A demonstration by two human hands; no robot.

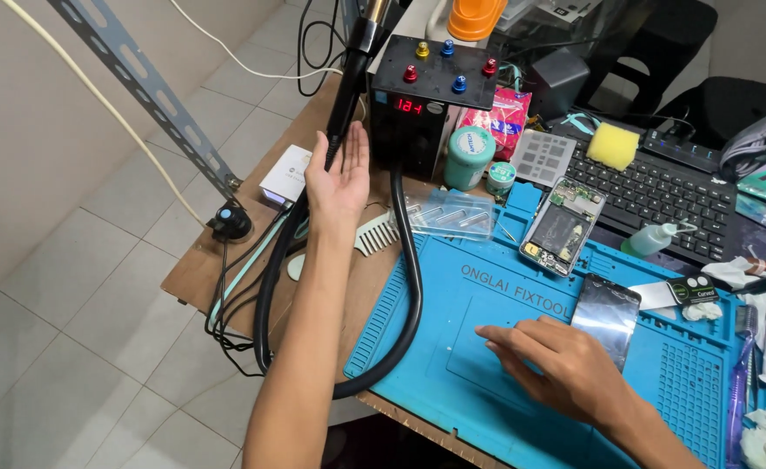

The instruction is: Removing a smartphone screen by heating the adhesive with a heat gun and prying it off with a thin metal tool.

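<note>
Hot-air wand (348, 82) stands just beside the open left hand (339, 178).

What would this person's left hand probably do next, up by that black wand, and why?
Probably close the left hand around the black wand handle. The palm is open right beside it, fingers not yet wrapped. The wand's hose loops to the black box behind, while the right hand rests flat on the blue mat near the opened phone.
</note>
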